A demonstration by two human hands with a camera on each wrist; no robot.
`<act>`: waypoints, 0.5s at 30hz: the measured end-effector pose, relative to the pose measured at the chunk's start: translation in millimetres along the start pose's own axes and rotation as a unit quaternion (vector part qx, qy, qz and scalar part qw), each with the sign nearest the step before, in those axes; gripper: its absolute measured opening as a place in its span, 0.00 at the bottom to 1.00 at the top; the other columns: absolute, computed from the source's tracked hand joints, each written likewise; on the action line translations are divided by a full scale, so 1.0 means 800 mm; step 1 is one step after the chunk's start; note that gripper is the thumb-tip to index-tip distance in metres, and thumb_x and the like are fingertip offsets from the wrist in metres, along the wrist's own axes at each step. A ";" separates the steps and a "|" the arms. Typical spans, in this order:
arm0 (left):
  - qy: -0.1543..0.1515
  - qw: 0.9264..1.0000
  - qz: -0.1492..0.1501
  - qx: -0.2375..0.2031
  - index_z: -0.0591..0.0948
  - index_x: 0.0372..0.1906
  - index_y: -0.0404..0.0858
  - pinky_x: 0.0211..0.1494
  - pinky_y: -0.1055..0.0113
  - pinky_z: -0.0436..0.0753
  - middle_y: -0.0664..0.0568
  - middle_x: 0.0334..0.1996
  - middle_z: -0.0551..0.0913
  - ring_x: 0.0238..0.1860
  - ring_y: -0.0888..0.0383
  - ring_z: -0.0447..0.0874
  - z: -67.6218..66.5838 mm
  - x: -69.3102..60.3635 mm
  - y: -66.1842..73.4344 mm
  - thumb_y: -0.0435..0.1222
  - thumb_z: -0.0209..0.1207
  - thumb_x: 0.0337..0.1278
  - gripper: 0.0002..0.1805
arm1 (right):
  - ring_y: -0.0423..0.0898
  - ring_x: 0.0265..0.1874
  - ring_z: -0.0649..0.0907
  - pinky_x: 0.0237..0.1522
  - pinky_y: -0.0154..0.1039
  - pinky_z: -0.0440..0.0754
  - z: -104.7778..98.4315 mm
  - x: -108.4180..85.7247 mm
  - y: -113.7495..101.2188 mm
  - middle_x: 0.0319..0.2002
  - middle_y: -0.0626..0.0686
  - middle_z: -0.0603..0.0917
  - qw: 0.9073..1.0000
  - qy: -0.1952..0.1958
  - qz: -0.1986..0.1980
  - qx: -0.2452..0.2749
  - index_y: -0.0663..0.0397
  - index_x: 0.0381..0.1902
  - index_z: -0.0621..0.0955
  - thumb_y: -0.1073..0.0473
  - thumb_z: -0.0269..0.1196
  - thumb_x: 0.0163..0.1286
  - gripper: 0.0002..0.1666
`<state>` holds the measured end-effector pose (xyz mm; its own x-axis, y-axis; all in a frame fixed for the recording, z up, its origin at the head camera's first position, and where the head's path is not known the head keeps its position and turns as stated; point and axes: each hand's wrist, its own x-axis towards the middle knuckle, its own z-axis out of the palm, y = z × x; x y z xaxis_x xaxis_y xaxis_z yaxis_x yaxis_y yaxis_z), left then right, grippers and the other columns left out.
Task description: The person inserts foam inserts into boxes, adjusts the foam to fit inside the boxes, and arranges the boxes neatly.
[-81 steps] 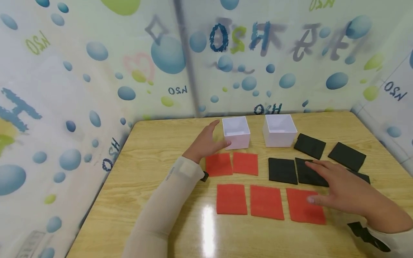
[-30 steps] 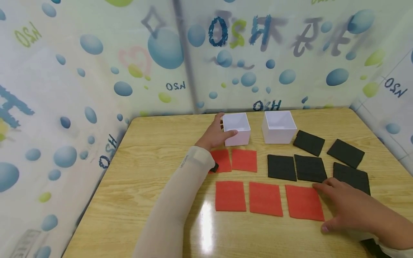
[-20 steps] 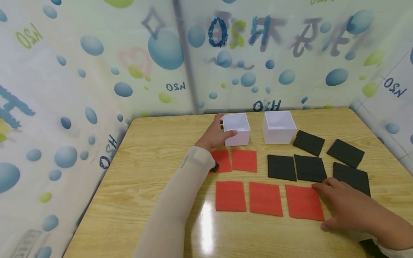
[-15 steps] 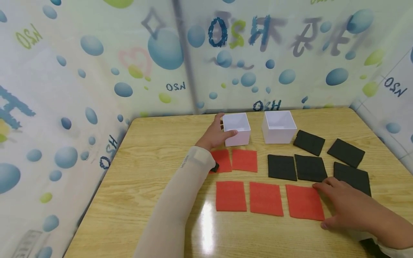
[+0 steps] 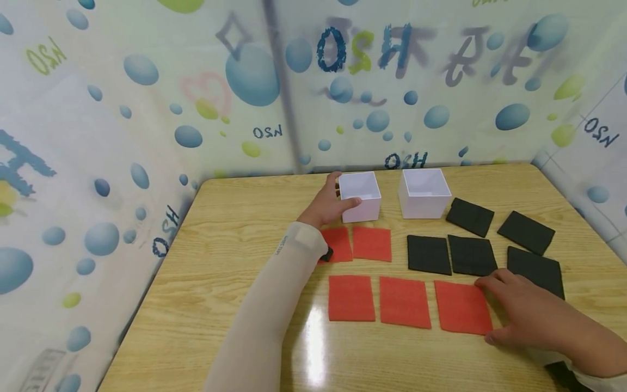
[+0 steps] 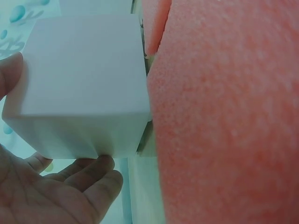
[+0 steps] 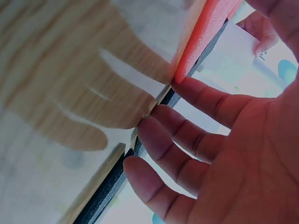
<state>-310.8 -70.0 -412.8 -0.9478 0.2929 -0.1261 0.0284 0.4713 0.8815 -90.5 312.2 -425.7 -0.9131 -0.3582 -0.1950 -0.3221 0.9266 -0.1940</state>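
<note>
- The left hand (image 5: 327, 206) has its thumb on the front wall and its fingers around the left side of an open-topped, square white plastic-looking box (image 5: 361, 211), holding it between them; the box stands upright on the table.
- The right hand (image 5: 526, 310) is spread wide, its fingers loosely bent and gripping nothing; the index fingertip touches the far right corner of a thin, flat red foam-like square (image 5: 462, 307), and the thumb lies by its near right corner.
- That red square lies flat at the right end of the front row, beside a middle red square (image 5: 404, 302) and a left red square (image 5: 350, 298).
- Behind them, in front of the held box, lie two more: a rear right red square (image 5: 372, 244) and a rear left red square (image 5: 340, 243), the latter partly hidden by the beige sleeve (image 5: 259, 305).
- A second white box (image 5: 424, 207) stands upright to the right of the first, apart from it.
- Five flat black squares (image 5: 429, 255) lie in front of and to the right of the second box, two of them turned at an angle.
- Everything rests on a light wood-grain table (image 5: 220, 261), before a pale wall covering (image 5: 196, 60) printed with blue and green drops.
</note>
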 end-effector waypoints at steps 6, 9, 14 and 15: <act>0.000 1.000 -0.001 0.001 0.48 0.84 0.50 0.75 0.49 0.75 0.45 0.73 0.69 0.72 0.46 0.70 0.000 0.000 0.000 0.47 0.68 0.69 0.51 | 0.54 0.49 0.81 0.48 0.56 0.86 0.000 0.001 0.001 0.53 0.53 0.79 1.000 -0.005 0.000 0.004 0.55 0.60 0.80 0.31 0.85 0.38 0.56; -0.001 1.000 0.001 0.001 0.48 0.84 0.49 0.75 0.49 0.75 0.45 0.72 0.69 0.72 0.46 0.70 0.000 0.000 0.000 0.46 0.68 0.69 0.51 | 0.55 0.50 0.81 0.49 0.57 0.86 0.000 0.002 0.001 0.54 0.54 0.80 1.000 -0.005 0.000 0.011 0.57 0.60 0.78 0.34 0.85 0.40 0.55; -0.003 1.000 0.005 0.002 0.48 0.84 0.48 0.75 0.49 0.75 0.45 0.72 0.70 0.72 0.46 0.70 -0.001 -0.001 0.001 0.46 0.68 0.69 0.51 | 0.55 0.52 0.82 0.52 0.58 0.85 0.001 0.002 0.000 0.55 0.57 0.80 1.000 0.000 0.000 0.024 0.60 0.60 0.75 0.37 0.86 0.41 0.56; -0.003 1.000 0.006 0.003 0.48 0.84 0.48 0.75 0.49 0.75 0.45 0.72 0.70 0.72 0.46 0.70 -0.001 -0.001 0.000 0.46 0.68 0.69 0.51 | 0.54 0.52 0.82 0.52 0.58 0.85 0.001 0.002 0.000 0.56 0.57 0.80 1.000 -0.001 0.001 0.026 0.61 0.61 0.74 0.37 0.86 0.41 0.57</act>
<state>-310.5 -70.6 -412.0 -0.9455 0.3035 -0.1182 0.0415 0.4722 0.8805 -91.8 311.5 -427.0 -0.9128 -0.3574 -0.1974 -0.3075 0.9198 -0.2435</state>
